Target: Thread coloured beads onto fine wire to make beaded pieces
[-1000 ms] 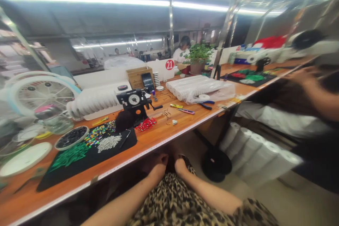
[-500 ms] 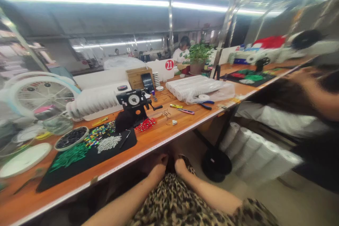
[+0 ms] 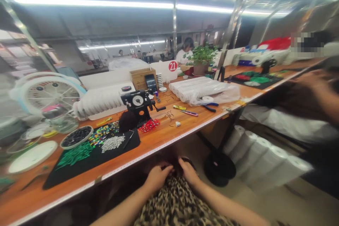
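Leopard-print cloth — tan, black-blotched — beside left hand, right hand

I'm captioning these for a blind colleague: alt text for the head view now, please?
Two bare hands, left and right, are low over a leopard-print lap, below the edge of a wooden bench holding a black winder, bead piles and wrapped white rolls.

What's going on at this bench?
The person's left hand and right hand are low over the lap, apart, below the bench's front edge. Whether either holds anything is unclear. Green pieces and silver pieces lie on a black mat, untouched, near a black hand-cranked machine. Another person's arm shows at right, blurred.
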A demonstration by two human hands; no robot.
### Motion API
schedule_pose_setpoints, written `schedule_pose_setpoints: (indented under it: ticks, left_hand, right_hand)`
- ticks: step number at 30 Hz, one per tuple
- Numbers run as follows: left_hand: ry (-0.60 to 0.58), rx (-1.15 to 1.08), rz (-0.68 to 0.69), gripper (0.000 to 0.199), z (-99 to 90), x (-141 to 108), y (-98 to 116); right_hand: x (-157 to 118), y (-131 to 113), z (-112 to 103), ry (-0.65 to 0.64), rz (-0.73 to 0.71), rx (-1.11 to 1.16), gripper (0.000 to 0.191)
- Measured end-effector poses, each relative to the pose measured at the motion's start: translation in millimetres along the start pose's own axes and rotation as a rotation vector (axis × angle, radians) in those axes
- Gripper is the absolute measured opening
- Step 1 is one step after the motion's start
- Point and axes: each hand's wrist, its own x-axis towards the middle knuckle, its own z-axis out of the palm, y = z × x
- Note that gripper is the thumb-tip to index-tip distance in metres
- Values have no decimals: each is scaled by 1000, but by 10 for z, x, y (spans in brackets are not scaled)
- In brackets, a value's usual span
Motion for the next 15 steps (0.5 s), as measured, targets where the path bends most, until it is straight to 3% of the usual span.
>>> schedule_pose_setpoints:
  ticks: [6, 9, 12, 15]
  left_hand:
    - [-249, -678, -56, 30, -42, -282, 254]
    - [-303, -812, -22, 26, -70, -362, 376]
    - [-299, -870, -16, 25, -125, -420, 465]
    - [-278, -908, 10, 26, -204, -477, 526]
  right_hand:
    - [-537, -99, -324, -101, 38, 220, 43]
    - [-774, -282, -467, -159, 22, 333, 39]
    - [-821, -628, -615, -180, -68, 227, 29]
    - [-559, -1123, -773, -100, -221, -60, 23]
